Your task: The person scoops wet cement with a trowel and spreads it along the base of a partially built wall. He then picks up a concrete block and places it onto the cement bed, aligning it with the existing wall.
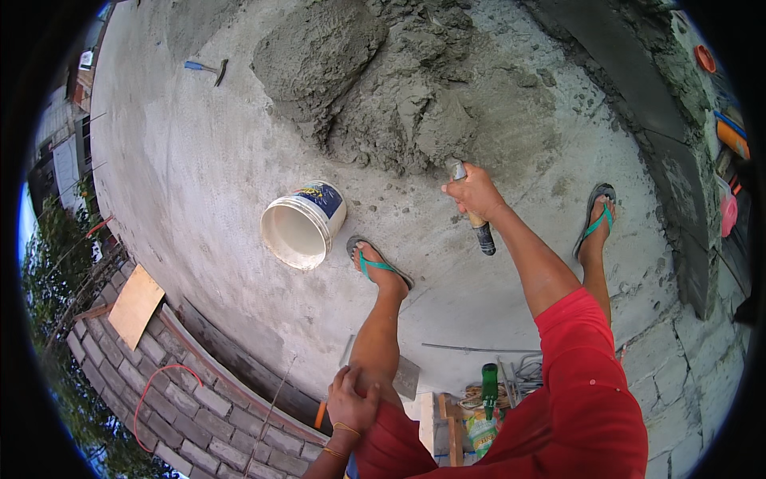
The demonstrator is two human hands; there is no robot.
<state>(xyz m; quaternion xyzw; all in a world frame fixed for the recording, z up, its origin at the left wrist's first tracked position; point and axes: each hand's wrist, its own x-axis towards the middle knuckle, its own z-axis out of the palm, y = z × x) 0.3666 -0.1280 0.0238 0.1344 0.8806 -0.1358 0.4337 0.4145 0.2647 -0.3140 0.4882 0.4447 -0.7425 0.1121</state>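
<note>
My right hand [476, 194] is closed round a wooden-handled tool [482, 231] with a black butt end. The tool's grey metal neck meets the edge of a heap of wet mortar [415, 96]; its head cannot be made out. Bent over my left knee, my left hand [353, 403] lies with its fingers spread, holding nothing. A white plastic bucket [275, 231] with a blue label lies on its side to the left of the heap, its mouth towards me.
A blue-handled hammer [206, 69] lies far left on the concrete floor [191, 176]. Behind me are a green bottle [489, 383] and a metal rod [479, 348]. Left, a drop leads to stacked grey blocks [191, 427] and a board [136, 306]. A low mortared ledge [678, 184] runs right.
</note>
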